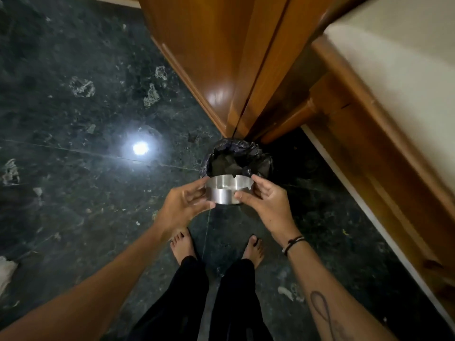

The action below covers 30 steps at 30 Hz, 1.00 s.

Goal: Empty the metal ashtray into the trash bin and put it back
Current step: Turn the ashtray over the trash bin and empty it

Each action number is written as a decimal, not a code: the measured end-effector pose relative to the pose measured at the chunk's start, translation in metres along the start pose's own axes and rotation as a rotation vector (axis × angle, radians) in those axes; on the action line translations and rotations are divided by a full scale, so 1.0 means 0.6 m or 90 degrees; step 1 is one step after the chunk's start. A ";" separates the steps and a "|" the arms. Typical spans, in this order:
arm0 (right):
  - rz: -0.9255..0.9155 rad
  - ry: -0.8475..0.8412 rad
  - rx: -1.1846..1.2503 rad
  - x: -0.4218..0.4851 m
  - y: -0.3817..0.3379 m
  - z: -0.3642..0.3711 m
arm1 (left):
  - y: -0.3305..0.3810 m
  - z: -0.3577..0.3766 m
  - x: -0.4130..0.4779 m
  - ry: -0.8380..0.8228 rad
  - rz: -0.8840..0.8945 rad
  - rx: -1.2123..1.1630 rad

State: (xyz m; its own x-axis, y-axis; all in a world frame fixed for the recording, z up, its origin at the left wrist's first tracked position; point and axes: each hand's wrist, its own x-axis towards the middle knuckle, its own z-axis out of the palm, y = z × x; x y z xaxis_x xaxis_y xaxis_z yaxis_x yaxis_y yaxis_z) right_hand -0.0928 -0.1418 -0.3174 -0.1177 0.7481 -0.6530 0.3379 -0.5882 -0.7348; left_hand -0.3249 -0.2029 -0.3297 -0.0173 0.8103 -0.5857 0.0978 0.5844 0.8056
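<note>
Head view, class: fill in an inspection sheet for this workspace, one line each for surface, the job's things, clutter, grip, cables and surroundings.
Surface: dark green stone floor, glossy, with a bright lamp reflection.
Job's things: metal ashtray held over the near rim of the trash bin, which has a black liner; the ashtray's contents cannot be seen.
Clutter: pale scraps or marks scattered on the floor; which of the two is unclear.
Grip: left hand and right hand each grip one side of the ashtray.
Cables: nothing seen.
Surroundings: wooden cabinet behind the bin, wooden bed frame to the right, bare feet below.
</note>
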 end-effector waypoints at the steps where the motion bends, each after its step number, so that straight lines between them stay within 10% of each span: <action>1: 0.015 0.007 -0.003 0.026 0.016 0.003 | -0.014 0.003 0.022 -0.005 0.002 -0.001; 15: 0.238 0.105 0.039 0.264 0.077 0.024 | -0.107 0.058 0.273 0.118 -0.030 -0.033; 30: 0.099 0.153 -0.168 0.248 0.096 0.018 | -0.046 0.133 0.341 0.277 -0.275 -0.164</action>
State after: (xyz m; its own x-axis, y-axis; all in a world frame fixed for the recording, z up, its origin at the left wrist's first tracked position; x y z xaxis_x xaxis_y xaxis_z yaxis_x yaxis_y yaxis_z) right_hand -0.1007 -0.0679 -0.4588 0.1649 0.7251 -0.6686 0.5673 -0.6243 -0.5371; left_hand -0.2518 -0.0567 -0.4790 -0.4070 0.4126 -0.8149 -0.2477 0.8089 0.5333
